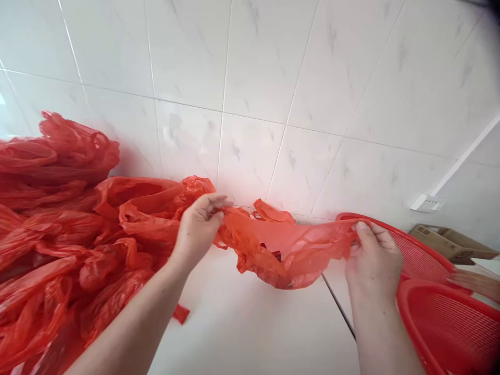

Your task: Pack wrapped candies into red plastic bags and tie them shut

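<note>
A thin red plastic bag point(312, 245) is stretched sideways between my two hands above the white table. My left hand point(200, 221) pinches its left edge between thumb and fingers. At the other end, my right hand point(373, 250) grips the right edge, thumb on top. The bag sags in the middle, and a small dark item point(276, 255) shows there, too unclear to name. Close behind my left hand lies a heap of crumpled red plastic bags point(89, 245).
Two red mesh baskets point(449, 317) stand at the right, with another person's hand point(474, 281) beside them. Behind is an open cardboard box point(453, 242). A tiled wall point(253, 78) closes off the back of the white table point(234, 323). A dark seam crosses the tabletop.
</note>
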Available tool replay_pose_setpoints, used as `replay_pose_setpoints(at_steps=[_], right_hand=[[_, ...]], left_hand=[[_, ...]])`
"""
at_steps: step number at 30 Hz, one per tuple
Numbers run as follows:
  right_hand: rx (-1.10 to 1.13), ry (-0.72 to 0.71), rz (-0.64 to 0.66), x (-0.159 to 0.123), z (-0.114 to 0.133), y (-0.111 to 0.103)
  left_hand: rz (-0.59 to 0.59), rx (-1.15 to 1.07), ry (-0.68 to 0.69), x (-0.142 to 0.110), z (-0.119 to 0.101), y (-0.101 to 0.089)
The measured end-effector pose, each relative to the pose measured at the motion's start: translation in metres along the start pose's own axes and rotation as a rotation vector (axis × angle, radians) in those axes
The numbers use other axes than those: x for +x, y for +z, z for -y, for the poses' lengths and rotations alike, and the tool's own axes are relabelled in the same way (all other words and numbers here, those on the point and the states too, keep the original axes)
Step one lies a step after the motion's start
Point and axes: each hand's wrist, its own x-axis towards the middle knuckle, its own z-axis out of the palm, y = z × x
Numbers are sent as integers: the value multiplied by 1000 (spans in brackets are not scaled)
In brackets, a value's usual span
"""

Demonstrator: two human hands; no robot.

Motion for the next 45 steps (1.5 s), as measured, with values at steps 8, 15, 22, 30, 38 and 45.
replay_pose_setpoints(at_steps=[8, 15, 22, 30, 38, 45], right_hand=[[214, 245, 195, 10, 12, 11], [269, 385, 620, -17, 22, 23], [43, 295, 849, -46, 34, 17], [-66, 325, 862, -37, 37, 16], [-179, 477, 1053, -49, 22, 31], [-180, 458, 862, -44, 10, 31]], left_hand=[[-16, -48, 120, 22, -45, -5], [302, -84, 79, 11, -66, 36], [484, 150, 210, -4, -77, 67], [433, 360, 335, -1, -80, 82], [428, 248, 304, -14, -65, 90], [453, 461, 480, -34, -14, 71]])
